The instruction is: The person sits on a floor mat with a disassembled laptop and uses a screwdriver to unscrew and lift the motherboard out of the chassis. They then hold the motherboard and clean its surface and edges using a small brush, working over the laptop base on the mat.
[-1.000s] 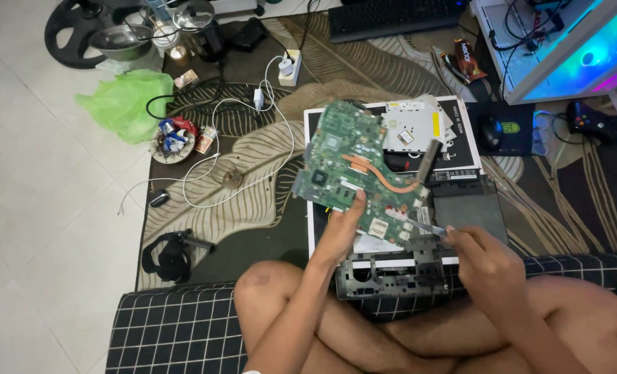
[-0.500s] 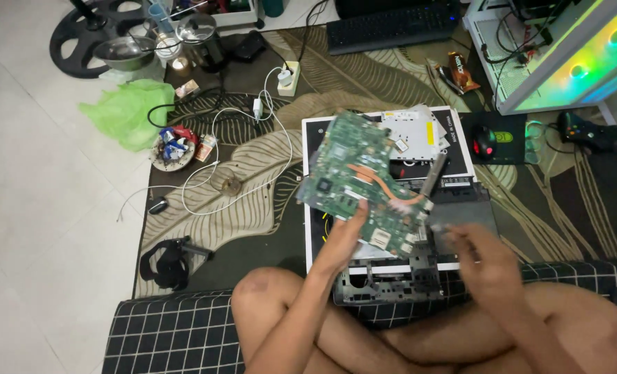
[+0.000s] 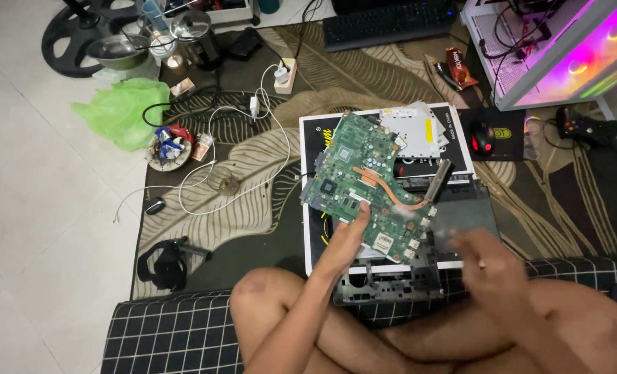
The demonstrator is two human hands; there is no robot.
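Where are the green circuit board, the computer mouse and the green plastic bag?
green circuit board (image 3: pixel 364 163), head view, bare upper middle.
computer mouse (image 3: pixel 482 138), head view, its top.
green plastic bag (image 3: pixel 122 111), head view, its crumpled middle.

My left hand (image 3: pixel 350 232) reaches forward from between my crossed legs, forearm running up and away from my knee, wrist straight. Its fingers are curled in a grip, thumb on top and the rest tucked under. My right hand (image 3: pixel 488 260) hovers lower and nearer my right knee, palm down, fingers loosely spread and closed on nothing. It is blurred, so the finger pose is hard to read.
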